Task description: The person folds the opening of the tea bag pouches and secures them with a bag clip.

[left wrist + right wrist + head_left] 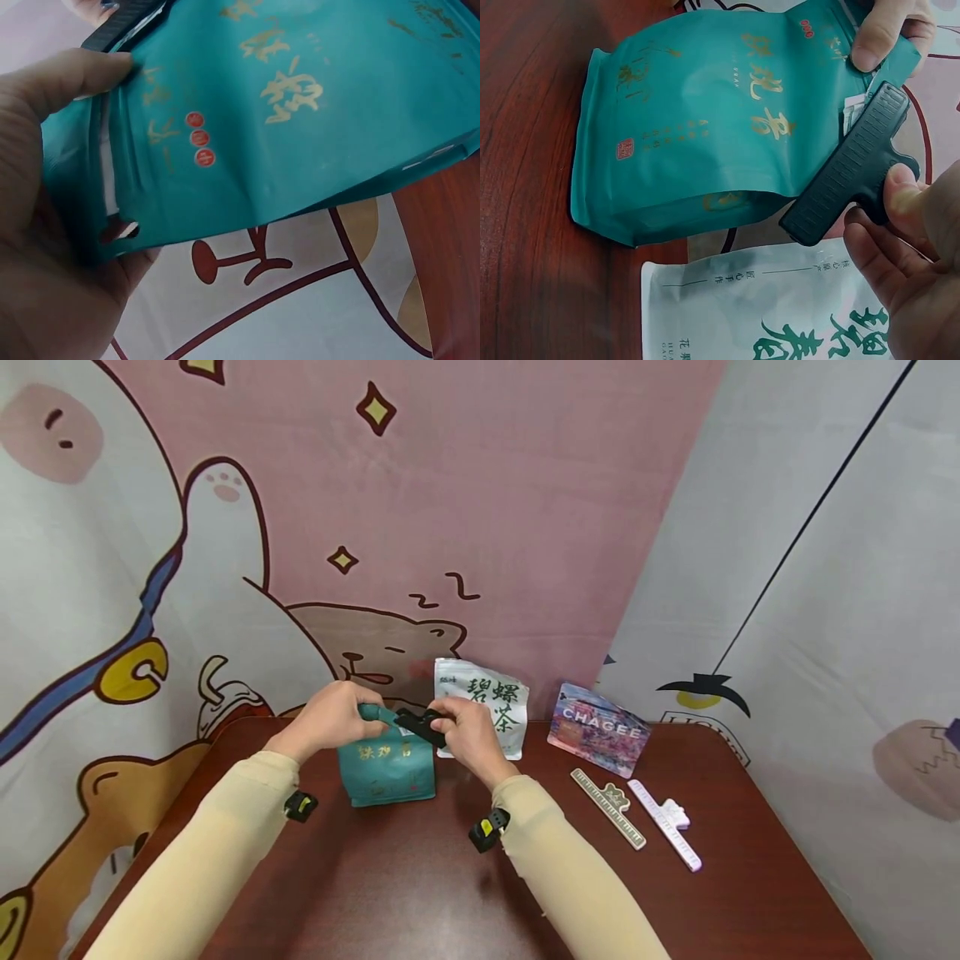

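Observation:
A teal tea bag (pixel 387 772) with gold characters stands on the table, its top edge tilted. My left hand (pixel 333 714) pinches the bag's upper left part, thumb in front; in the left wrist view the thumb (pixel 82 79) lies beside the pale strip near the opening. With my right hand (pixel 472 735) I grip a black bag clip (pixel 422 727) by its handle. In the right wrist view the long bar of the clip (pixel 847 165) lies along the bag's top edge, close to the left thumb. A small white label on the bag peeks out beside the bar.
Behind the teal bag stands a white tea bag (pixel 517 739) with green characters. To the right lean a colourful CHAGEE pouch (pixel 600 731), a beige bear clip (pixel 607 808) and a white-purple clip (pixel 666 825) lying on the dark red table (pixel 420 893). A printed cloth (pixel 525 485) hangs behind.

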Demonstrator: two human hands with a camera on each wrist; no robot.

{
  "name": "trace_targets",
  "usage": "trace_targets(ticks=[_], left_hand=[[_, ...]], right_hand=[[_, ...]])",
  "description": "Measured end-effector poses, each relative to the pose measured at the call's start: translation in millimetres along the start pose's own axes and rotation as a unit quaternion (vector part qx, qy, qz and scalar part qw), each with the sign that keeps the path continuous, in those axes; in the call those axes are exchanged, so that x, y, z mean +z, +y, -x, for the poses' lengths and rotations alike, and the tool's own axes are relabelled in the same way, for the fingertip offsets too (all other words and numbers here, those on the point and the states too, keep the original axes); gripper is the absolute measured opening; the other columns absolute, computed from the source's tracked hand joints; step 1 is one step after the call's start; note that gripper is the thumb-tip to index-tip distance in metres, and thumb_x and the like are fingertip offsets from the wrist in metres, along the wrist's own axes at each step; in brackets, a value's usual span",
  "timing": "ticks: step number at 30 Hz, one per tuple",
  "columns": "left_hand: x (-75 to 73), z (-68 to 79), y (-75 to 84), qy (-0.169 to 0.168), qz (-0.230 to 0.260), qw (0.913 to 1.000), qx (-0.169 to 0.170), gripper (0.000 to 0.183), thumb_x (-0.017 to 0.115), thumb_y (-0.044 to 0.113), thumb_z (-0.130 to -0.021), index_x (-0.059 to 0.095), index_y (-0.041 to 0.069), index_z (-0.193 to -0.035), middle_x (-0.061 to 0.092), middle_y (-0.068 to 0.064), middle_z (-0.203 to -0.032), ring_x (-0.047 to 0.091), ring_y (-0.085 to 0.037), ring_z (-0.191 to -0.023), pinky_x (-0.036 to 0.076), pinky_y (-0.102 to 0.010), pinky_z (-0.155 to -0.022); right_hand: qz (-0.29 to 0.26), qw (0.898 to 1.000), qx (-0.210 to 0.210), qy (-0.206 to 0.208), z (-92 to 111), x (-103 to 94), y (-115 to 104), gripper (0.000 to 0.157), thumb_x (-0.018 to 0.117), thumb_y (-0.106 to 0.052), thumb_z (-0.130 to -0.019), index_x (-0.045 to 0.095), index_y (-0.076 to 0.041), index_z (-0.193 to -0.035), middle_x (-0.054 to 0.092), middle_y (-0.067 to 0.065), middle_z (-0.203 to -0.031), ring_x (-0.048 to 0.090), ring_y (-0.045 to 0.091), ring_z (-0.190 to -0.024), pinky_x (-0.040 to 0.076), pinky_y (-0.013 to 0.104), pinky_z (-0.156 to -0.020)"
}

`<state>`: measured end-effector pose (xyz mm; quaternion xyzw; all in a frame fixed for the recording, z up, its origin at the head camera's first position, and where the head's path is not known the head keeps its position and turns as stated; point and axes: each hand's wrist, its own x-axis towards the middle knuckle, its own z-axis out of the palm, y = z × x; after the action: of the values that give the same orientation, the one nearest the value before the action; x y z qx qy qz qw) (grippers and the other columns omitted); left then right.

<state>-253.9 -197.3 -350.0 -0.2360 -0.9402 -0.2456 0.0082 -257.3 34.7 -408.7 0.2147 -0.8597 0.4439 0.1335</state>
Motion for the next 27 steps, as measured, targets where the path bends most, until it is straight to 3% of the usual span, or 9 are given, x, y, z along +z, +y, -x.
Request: trace_targets(ticks=[5, 10, 17, 20, 27], left_hand=[[-2.8, 0.9, -0.5, -0.005, 0.013, 0.9997, 0.019, 0.015, 0.081, 0.014, -0.088, 0.076, 0.016, -0.074, 0.060, 0.007, -0.058, 0.043, -0.010, -0.050, 0.038, -0.030, -0.056], [-3.5, 0.9, 0.1, -0.004, 0.000, 0.9994, 0.036, 0.005, 0.081, 0.016, -0.089, 0.081, 0.015, -0.084, 0.071, 0.006, -0.070, 0.050, -0.008, -0.053, 0.044, -0.032, -0.058], [-2.6, 0.7, 1.4, -0.010, -0.013, 0.9996, 0.024, 0.007, 0.082, 0.018, -0.089, 0.080, 0.015, -0.083, 0.071, 0.005, -0.070, 0.051, -0.008, -0.052, 0.045, -0.032, -0.059], [-2.9, 0.0, 0.6, -0.014, -0.006, 0.9998, 0.016, 0.011, 0.082, 0.017, -0.088, 0.077, 0.017, -0.078, 0.065, 0.006, -0.063, 0.046, -0.010, -0.050, 0.041, -0.032, -0.057], [-5.2, -0.6, -3.6, -0.026, 0.023, 0.9992, 0.017, 0.032, 0.080, 0.011, -0.086, 0.061, 0.019, -0.063, 0.032, 0.011, -0.052, 0.024, -0.010, -0.051, 0.028, -0.029, -0.056]], right_hand=[[0.015, 1.000, -0.009, 0.007, 0.3, -0.9, -3.3, 0.011, 0.077, -0.002, -0.089, 0.079, -0.007, -0.098, 0.078, 0.005, -0.091, 0.071, 0.020, -0.085, 0.056, 0.030, -0.077], [0.033, 0.999, -0.037, 0.021, 1.1, -0.7, -10.1, 0.010, 0.079, -0.003, -0.087, 0.081, -0.008, -0.095, 0.078, 0.004, -0.091, 0.071, 0.020, -0.084, 0.056, 0.031, -0.076], [0.023, 0.999, -0.029, 0.028, 1.8, 1.0, -13.6, 0.010, 0.078, -0.003, -0.088, 0.081, -0.008, -0.096, 0.078, 0.004, -0.093, 0.071, 0.020, -0.086, 0.056, 0.031, -0.076], [0.025, 0.999, -0.036, 0.027, 1.5, 1.7, -12.9, 0.010, 0.078, -0.003, -0.088, 0.081, -0.008, -0.096, 0.077, 0.005, -0.093, 0.071, 0.021, -0.087, 0.057, 0.031, -0.077], [0.023, 0.998, -0.042, 0.028, 1.3, 1.9, -12.7, 0.010, 0.078, -0.003, -0.088, 0.081, -0.008, -0.096, 0.077, 0.004, -0.093, 0.071, 0.020, -0.086, 0.056, 0.031, -0.076]])
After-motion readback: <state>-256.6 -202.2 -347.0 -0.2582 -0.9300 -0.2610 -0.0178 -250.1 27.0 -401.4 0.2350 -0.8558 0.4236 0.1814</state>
